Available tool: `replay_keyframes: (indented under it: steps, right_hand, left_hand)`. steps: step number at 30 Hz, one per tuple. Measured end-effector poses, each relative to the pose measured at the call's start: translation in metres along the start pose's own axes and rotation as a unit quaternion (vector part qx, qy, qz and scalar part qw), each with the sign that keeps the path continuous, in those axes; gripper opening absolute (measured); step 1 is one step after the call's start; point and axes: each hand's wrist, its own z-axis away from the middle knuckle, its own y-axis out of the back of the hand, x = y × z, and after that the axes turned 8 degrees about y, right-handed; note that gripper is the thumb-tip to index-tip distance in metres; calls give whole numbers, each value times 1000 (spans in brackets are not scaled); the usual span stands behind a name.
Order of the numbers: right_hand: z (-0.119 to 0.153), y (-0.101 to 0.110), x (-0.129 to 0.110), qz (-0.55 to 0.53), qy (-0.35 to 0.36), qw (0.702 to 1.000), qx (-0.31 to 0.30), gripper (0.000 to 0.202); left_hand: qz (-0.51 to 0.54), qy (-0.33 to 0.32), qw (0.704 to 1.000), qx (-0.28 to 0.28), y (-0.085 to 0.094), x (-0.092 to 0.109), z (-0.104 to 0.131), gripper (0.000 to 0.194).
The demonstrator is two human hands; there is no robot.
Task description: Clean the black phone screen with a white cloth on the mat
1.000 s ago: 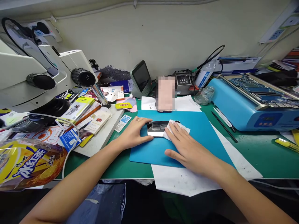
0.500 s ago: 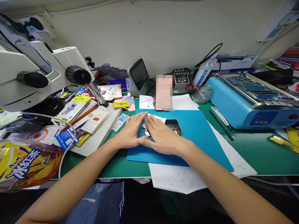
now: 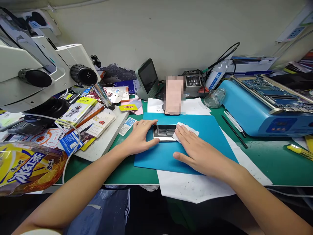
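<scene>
A phone (image 3: 165, 131) with a dark, reflective face and a pale edge lies flat on the blue mat (image 3: 156, 156). My left hand (image 3: 139, 135) grips its left end, thumb at the near edge and fingers at the far edge. Over the right end, my right hand (image 3: 193, 145) holds a folded white tissue (image 3: 194, 131) against the face under its flattened fingers, with the thumb held apart. The tissue and fingers hide that end of the phone.
A microscope (image 3: 83, 75) stands at left beside booklets (image 3: 77, 111) and a drink bottle (image 3: 31, 166). Behind the mat are a pixelated pink object (image 3: 174, 96) and a small display (image 3: 148, 78). To the right lie a glass jar (image 3: 215, 98), pens (image 3: 234, 130) and a blue machine (image 3: 266, 111).
My right hand has slid the tissue rightward along the phone, away from my left hand. More of the phone's left and middle face now shows. The camera view has shifted slightly.
</scene>
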Motion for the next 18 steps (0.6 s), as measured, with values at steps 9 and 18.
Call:
replay_keyframes:
  steps: [9,18]
  right_hand:
    - [-54,-12,-57,-13,104,994,43,115]
    - [-2,-13,-21,25,81,996,37,97]
  left_hand:
    - [88,3,995,41,-2,-6,-2,44]
    - [76,35,996,33,-1,-5,-1,47]
